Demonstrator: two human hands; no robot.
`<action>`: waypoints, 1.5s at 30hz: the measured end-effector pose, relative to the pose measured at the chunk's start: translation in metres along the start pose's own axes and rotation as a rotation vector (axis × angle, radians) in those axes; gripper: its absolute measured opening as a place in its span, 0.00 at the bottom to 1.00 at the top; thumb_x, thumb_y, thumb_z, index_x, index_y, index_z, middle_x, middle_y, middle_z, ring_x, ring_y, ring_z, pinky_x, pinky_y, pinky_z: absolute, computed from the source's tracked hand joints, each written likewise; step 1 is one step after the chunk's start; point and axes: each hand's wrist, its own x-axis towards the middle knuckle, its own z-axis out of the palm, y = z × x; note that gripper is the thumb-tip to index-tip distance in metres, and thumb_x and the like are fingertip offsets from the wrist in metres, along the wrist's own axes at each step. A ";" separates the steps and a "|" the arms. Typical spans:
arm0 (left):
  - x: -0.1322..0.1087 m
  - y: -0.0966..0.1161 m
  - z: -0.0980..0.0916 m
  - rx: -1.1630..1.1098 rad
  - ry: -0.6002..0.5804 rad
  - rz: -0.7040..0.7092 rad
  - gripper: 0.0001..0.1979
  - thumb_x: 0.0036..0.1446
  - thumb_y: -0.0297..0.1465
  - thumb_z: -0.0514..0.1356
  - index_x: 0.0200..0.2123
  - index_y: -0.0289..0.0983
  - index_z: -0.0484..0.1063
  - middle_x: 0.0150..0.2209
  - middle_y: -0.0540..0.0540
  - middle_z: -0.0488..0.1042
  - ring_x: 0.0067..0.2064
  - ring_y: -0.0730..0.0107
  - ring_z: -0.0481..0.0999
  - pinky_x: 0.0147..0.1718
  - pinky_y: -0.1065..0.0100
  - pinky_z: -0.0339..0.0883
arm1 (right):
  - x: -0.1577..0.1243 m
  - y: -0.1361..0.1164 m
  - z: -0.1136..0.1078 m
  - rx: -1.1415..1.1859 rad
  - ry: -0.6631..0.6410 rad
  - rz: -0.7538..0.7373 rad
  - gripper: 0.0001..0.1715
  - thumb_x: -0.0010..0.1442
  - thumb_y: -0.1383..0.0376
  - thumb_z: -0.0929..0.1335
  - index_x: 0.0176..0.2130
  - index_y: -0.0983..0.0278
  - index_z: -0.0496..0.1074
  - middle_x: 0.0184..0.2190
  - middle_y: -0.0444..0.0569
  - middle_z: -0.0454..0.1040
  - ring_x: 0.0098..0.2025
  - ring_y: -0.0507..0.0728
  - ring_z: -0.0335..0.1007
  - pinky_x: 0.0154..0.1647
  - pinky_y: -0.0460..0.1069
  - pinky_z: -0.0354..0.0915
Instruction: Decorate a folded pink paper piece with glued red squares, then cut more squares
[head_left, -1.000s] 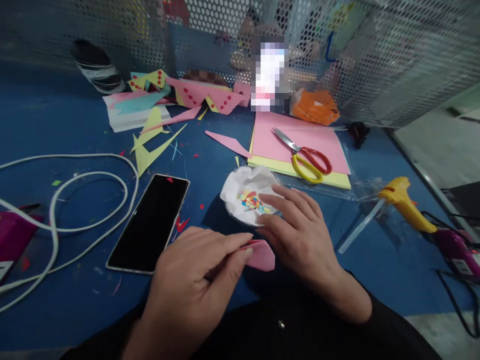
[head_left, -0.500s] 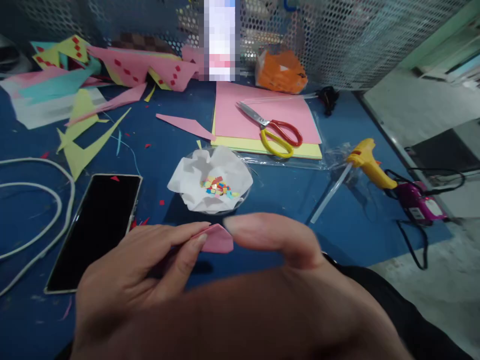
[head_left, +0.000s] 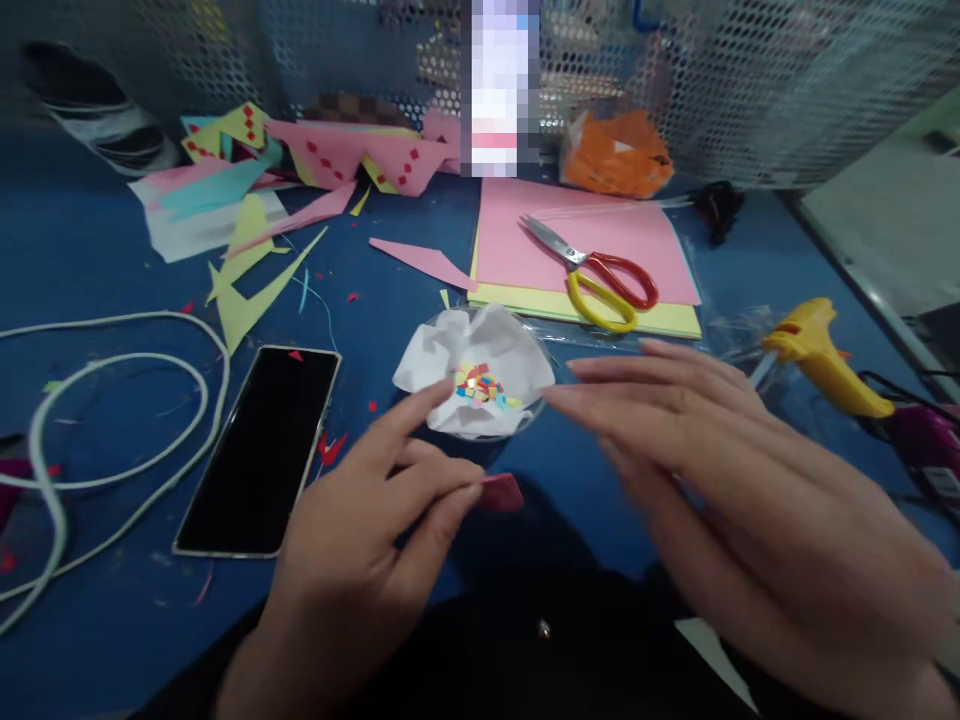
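My left hand [head_left: 375, 520] pinches a small folded pink paper piece [head_left: 501, 492] between thumb and fingers, low over the blue table [head_left: 90, 560]. Just beyond it sits a crumpled white paper dish [head_left: 480, 345] with several tiny coloured paper bits [head_left: 484, 385] in it. My right hand [head_left: 720, 470] hovers to the right of the dish, fingers stretched out flat and apart, holding nothing; it is blurred by motion.
A black phone [head_left: 259, 450] lies left of my hands beside white cable loops [head_left: 112, 420]. Red-and-yellow scissors [head_left: 600, 280] rest on pink and yellow sheets [head_left: 517, 230]. A yellow glue gun [head_left: 821, 355] lies at right. Paper scraps [head_left: 300, 170] and perforated metal mesh [head_left: 750, 80] stand behind.
My right hand has pulled away from the pink piece, swung close past the camera, and now hovers open at right. My left hand keeps pinching the pink piece.
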 end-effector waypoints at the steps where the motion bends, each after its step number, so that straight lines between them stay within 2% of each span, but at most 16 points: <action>1: 0.034 0.011 -0.003 0.005 0.003 0.008 0.12 0.65 0.35 0.58 0.37 0.43 0.82 0.45 0.45 0.82 0.47 0.59 0.81 0.45 0.62 0.77 | 0.008 0.006 -0.005 0.005 -0.018 -0.018 0.21 0.68 0.72 0.61 0.56 0.59 0.72 0.51 0.51 0.80 0.57 0.61 0.73 0.61 0.58 0.66; 2: 0.059 0.020 -0.005 0.005 0.005 0.021 0.11 0.65 0.35 0.58 0.36 0.43 0.82 0.46 0.46 0.82 0.47 0.59 0.81 0.46 0.62 0.77 | 0.015 0.012 -0.009 0.000 -0.034 -0.031 0.20 0.68 0.72 0.62 0.55 0.61 0.72 0.51 0.52 0.80 0.56 0.61 0.74 0.59 0.56 0.68; 4: 0.083 0.031 -0.007 -0.006 0.002 0.045 0.11 0.64 0.31 0.59 0.36 0.44 0.82 0.49 0.47 0.81 0.49 0.61 0.81 0.48 0.63 0.76 | 0.027 0.022 -0.014 -0.019 -0.089 -0.072 0.18 0.68 0.71 0.62 0.54 0.63 0.72 0.49 0.53 0.80 0.54 0.62 0.75 0.55 0.56 0.70; 8: 0.075 0.033 -0.007 -0.005 0.019 0.063 0.09 0.63 0.28 0.61 0.36 0.44 0.82 0.51 0.49 0.80 0.50 0.63 0.81 0.51 0.64 0.74 | 0.053 0.034 -0.011 -0.036 -0.244 -0.198 0.18 0.66 0.73 0.61 0.51 0.66 0.73 0.42 0.55 0.81 0.46 0.64 0.77 0.48 0.59 0.70; 11: 0.069 0.030 -0.006 0.014 -0.020 0.076 0.09 0.62 0.28 0.61 0.37 0.45 0.81 0.53 0.49 0.80 0.51 0.61 0.80 0.51 0.62 0.74 | 0.073 0.033 0.003 -0.029 -0.405 -0.272 0.20 0.63 0.75 0.60 0.49 0.66 0.75 0.37 0.54 0.80 0.39 0.62 0.76 0.42 0.56 0.67; 14: 0.073 0.031 -0.005 0.037 -0.030 0.060 0.10 0.63 0.29 0.60 0.36 0.46 0.82 0.52 0.48 0.81 0.51 0.57 0.81 0.50 0.56 0.76 | 0.084 0.031 0.023 -0.056 -0.533 -0.339 0.21 0.58 0.76 0.62 0.47 0.67 0.76 0.33 0.52 0.78 0.34 0.59 0.72 0.40 0.54 0.63; 17: 0.076 0.035 -0.007 0.085 -0.042 0.050 0.13 0.65 0.31 0.57 0.34 0.46 0.83 0.51 0.47 0.82 0.50 0.51 0.82 0.46 0.49 0.79 | 0.087 0.031 0.037 -0.078 -0.590 -0.356 0.20 0.56 0.77 0.63 0.46 0.67 0.75 0.31 0.51 0.76 0.34 0.59 0.69 0.41 0.54 0.59; 21: 0.076 0.037 -0.010 0.150 -0.097 0.069 0.17 0.67 0.33 0.54 0.34 0.44 0.84 0.50 0.44 0.82 0.47 0.48 0.83 0.40 0.46 0.81 | 0.086 0.036 0.037 -0.140 -0.524 -0.302 0.19 0.58 0.76 0.61 0.45 0.68 0.74 0.30 0.51 0.74 0.33 0.59 0.68 0.38 0.53 0.57; 24: 0.076 0.036 -0.011 0.148 -0.104 0.089 0.17 0.67 0.33 0.54 0.34 0.45 0.84 0.51 0.46 0.82 0.46 0.49 0.84 0.40 0.46 0.81 | 0.084 0.038 0.028 -0.123 -0.474 -0.268 0.20 0.59 0.75 0.59 0.46 0.68 0.74 0.31 0.52 0.75 0.33 0.59 0.69 0.37 0.53 0.57; 27: 0.076 0.036 -0.009 0.149 -0.091 0.088 0.16 0.67 0.33 0.54 0.35 0.45 0.84 0.51 0.47 0.82 0.47 0.51 0.83 0.42 0.48 0.81 | 0.082 0.038 0.025 -0.058 -0.520 -0.281 0.21 0.60 0.75 0.59 0.46 0.66 0.75 0.32 0.52 0.76 0.35 0.59 0.70 0.39 0.52 0.58; 31: 0.077 0.038 -0.008 0.168 -0.080 0.096 0.18 0.67 0.32 0.53 0.35 0.43 0.84 0.50 0.45 0.82 0.47 0.51 0.84 0.44 0.48 0.81 | 0.081 0.036 0.035 -0.063 -0.604 -0.315 0.22 0.56 0.77 0.61 0.47 0.67 0.74 0.34 0.53 0.77 0.35 0.59 0.70 0.41 0.53 0.58; 34: 0.078 0.039 -0.008 0.188 -0.085 0.104 0.18 0.67 0.31 0.53 0.35 0.42 0.84 0.50 0.44 0.82 0.47 0.49 0.84 0.43 0.47 0.81 | 0.083 0.035 0.040 -0.125 -0.535 -0.287 0.23 0.56 0.77 0.61 0.48 0.68 0.74 0.33 0.53 0.77 0.35 0.60 0.70 0.40 0.54 0.57; 38: 0.078 0.039 -0.009 0.191 -0.090 0.131 0.18 0.67 0.31 0.53 0.34 0.42 0.84 0.49 0.44 0.83 0.45 0.50 0.84 0.41 0.48 0.82 | 0.083 0.039 0.033 -0.135 -0.424 -0.251 0.21 0.56 0.76 0.60 0.45 0.67 0.74 0.31 0.52 0.77 0.35 0.61 0.71 0.40 0.54 0.59; 42: 0.078 0.037 -0.010 0.181 -0.106 0.141 0.18 0.67 0.32 0.53 0.34 0.42 0.83 0.50 0.45 0.83 0.44 0.52 0.85 0.41 0.49 0.82 | 0.079 0.042 0.027 -0.122 -0.397 -0.256 0.19 0.61 0.74 0.60 0.45 0.66 0.75 0.33 0.53 0.79 0.36 0.61 0.72 0.41 0.55 0.61; 45: 0.078 0.037 -0.010 0.170 -0.090 0.129 0.17 0.67 0.31 0.54 0.35 0.42 0.83 0.50 0.45 0.82 0.45 0.51 0.84 0.42 0.48 0.81 | 0.077 0.042 0.028 -0.109 -0.429 -0.262 0.20 0.60 0.74 0.59 0.46 0.66 0.75 0.34 0.52 0.79 0.37 0.60 0.72 0.40 0.54 0.60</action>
